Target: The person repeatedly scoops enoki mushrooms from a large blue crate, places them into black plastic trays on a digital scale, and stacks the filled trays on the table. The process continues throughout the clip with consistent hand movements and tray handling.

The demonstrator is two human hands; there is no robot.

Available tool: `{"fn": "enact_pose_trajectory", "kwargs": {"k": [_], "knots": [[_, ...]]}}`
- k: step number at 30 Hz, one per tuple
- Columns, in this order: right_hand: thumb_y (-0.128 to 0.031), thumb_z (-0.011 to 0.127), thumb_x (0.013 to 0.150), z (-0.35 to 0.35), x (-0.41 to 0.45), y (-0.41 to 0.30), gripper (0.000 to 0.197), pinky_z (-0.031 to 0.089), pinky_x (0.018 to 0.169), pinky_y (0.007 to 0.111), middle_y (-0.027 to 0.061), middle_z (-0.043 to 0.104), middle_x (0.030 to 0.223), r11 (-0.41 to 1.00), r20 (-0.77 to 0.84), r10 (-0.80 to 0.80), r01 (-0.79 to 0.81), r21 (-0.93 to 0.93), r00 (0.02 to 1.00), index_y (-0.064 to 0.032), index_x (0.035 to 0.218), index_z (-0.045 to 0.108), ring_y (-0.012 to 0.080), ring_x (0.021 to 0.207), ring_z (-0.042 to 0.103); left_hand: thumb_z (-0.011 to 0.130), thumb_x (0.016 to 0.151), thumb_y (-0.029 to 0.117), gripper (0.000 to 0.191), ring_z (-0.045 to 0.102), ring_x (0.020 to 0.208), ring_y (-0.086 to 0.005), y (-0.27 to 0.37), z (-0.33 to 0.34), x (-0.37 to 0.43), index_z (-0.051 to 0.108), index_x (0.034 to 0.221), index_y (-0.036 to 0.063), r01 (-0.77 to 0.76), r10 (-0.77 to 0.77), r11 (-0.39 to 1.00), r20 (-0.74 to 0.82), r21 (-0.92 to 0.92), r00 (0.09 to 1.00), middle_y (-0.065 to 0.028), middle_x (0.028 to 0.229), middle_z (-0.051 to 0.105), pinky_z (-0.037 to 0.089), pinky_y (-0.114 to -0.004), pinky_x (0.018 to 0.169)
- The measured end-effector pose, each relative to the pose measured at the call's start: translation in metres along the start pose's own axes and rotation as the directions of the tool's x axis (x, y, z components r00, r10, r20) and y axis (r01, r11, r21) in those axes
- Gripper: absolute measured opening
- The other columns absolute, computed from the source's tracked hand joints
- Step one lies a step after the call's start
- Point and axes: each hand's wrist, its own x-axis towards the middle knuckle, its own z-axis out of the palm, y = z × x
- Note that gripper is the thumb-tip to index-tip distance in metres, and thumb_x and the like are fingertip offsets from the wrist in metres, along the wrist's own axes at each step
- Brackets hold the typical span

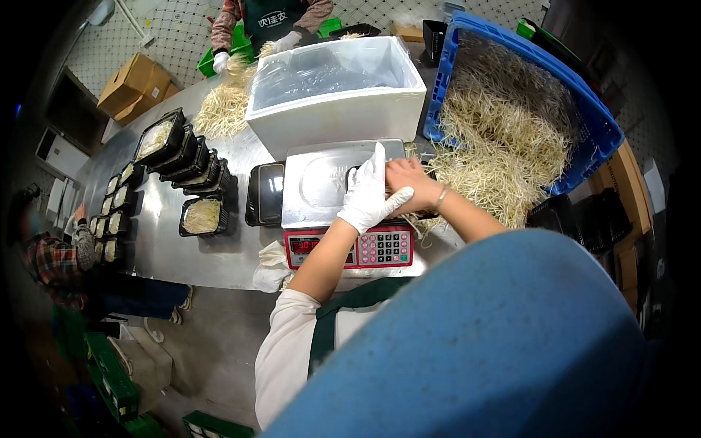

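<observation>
My left hand (372,191), in a white glove, is over the right side of the metal pan (312,191) of a red digital scale (383,246). Beside it my bare right hand (412,186) reaches over a black plastic tray, which the hands mostly hide. Its fingertips and hold are hidden. A heap of bean sprouts (493,186) spills from a tipped blue plastic crate (597,109) at the right. Left of the scale lie empty black trays (265,194), and further left a filled black tray (201,217) sits beside a leaning stack of filled trays (160,139).
A white foam box (339,117) with a clear plastic liner stands behind the scale. Across the steel table (164,241), a co-worker's gloved hands (222,61) handle sprouts. Another person (60,263) stands at the left by more filled trays (112,219). A white cloth (272,268) lies near the edge.
</observation>
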Motion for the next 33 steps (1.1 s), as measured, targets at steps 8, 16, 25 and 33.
{"fn": "enact_pose_trajectory", "kwargs": {"k": [8,16,25,33], "knots": [[-0.035,0.074,0.065,0.009,-0.05,0.055,0.039,0.041,0.084,0.036,0.0043,0.06,0.093,0.987,-0.132,-0.007,-0.014,-0.16,0.991,-0.0127,0.096,0.068,0.0236,0.093,0.054,0.067,0.07,0.054,0.095,0.048,0.112,-0.0332,0.025,-0.003,0.017,0.029,0.136,-0.0014,0.025,-0.229,0.895,0.411,0.446,0.882,-0.0167,0.12,0.052,0.033,-0.05,0.096],[-0.036,0.074,0.07,-0.027,-0.083,0.077,0.065,0.039,0.098,0.039,0.0127,0.053,0.12,0.981,-0.212,0.077,-0.036,0.19,0.974,-0.0066,0.124,0.052,0.0275,0.112,0.051,0.066,0.07,0.056,0.094,0.032,0.129,-0.0359,0.031,-0.032,0.006,0.029,0.142,0.0079,-0.007,-0.098,0.932,0.27,0.363,0.958,-0.0213,0.142,0.032,0.017,-0.056,0.106],[-0.031,0.071,0.073,0.115,-0.174,0.062,0.054,0.035,0.093,0.043,0.0168,0.052,0.116,0.857,-0.048,0.406,-0.363,0.365,0.912,-0.005,0.116,0.053,0.0334,0.11,0.046,0.056,0.09,0.021,0.048,0.049,0.116,-0.0213,-0.054,-0.104,-0.086,0.042,0.131,-0.0018,0.284,-0.393,0.899,-0.328,-0.334,0.859,-0.0167,0.125,0.052,0.037,-0.032,0.099],[-0.016,0.066,0.078,0.083,-0.134,0.116,0.036,0.044,0.083,0.037,0.0148,0.056,0.109,0.823,-0.481,0.531,-0.29,0.488,0.697,-0.0031,0.11,0.055,0.028,0.095,0.055,0.061,0.087,0.023,0.052,0.047,0.12,-0.0274,-0.031,-0.063,-0.052,0.043,0.129,-0.0029,0.177,-0.182,0.983,-0.141,-0.043,0.973,-0.0185,0.124,0.053,0.034,-0.035,0.102]]}}
